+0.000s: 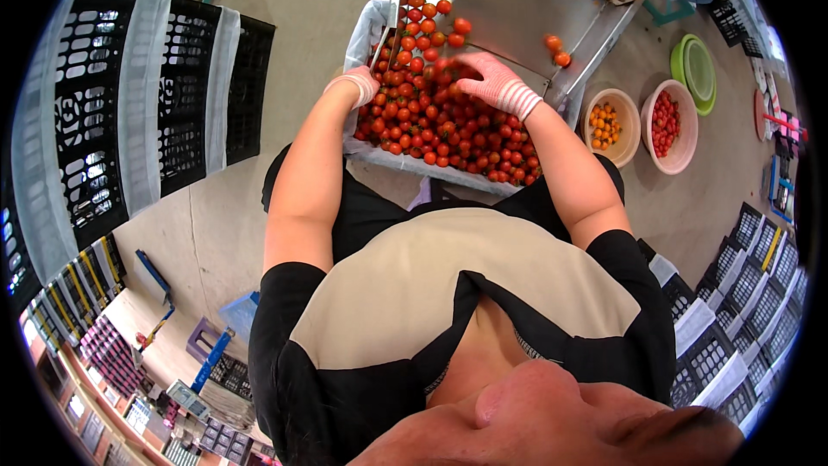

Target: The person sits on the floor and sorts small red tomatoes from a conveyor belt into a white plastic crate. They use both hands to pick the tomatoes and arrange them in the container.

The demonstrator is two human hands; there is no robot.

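Observation:
A crate lined with white sheeting [371,154] sits at my lap, heaped with red cherry tomatoes [431,125]. More tomatoes lie at the near left end of a metal tray [509,0] that slopes over the crate. My right hand [496,86], in a pink-and-white glove, reaches over the heap with thumb and fingers apart; its fingertips blur among the tomatoes. My left hand [362,85], gloved the same way, rests at the crate's left side beside the tray's edge, and its fingers are mostly hidden.
To the right stand a basin of orange tomatoes [625,143], a pink basin of red tomatoes [686,145] and green basins [696,65]. Loose tomatoes [561,59] lie at the tray's right side. Black crates [95,112] are stacked on the left, and more crates [711,345] at the lower right.

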